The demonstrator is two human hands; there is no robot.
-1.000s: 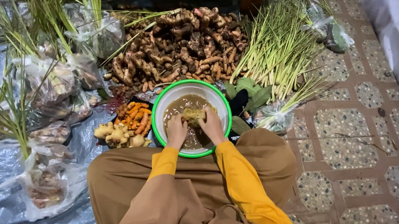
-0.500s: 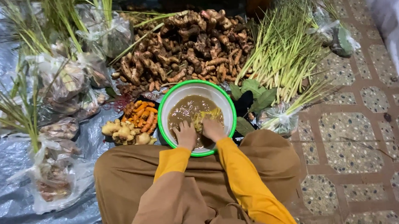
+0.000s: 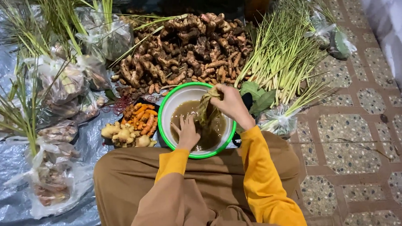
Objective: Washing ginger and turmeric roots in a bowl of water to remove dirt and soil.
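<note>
Your left hand lies flat in the basin, fingers spread open in the brown water. Your right hand is closed around a wet clump of roots, lifted over the water near the far rim. The basin, white with a green edge, sits on the ground just before your knees; its near rim touches your brown robe. Left of the basin, touching it: a dark tray of orange turmeric and pale ginger. Beyond the far rim: a heap of brown roots, close to the edge. Right: lemongrass stalks and green leaves, pressed near the rim. Far left: bagged bundles on a grey plastic sheet. Open room: the tiled floor to your right.
</note>
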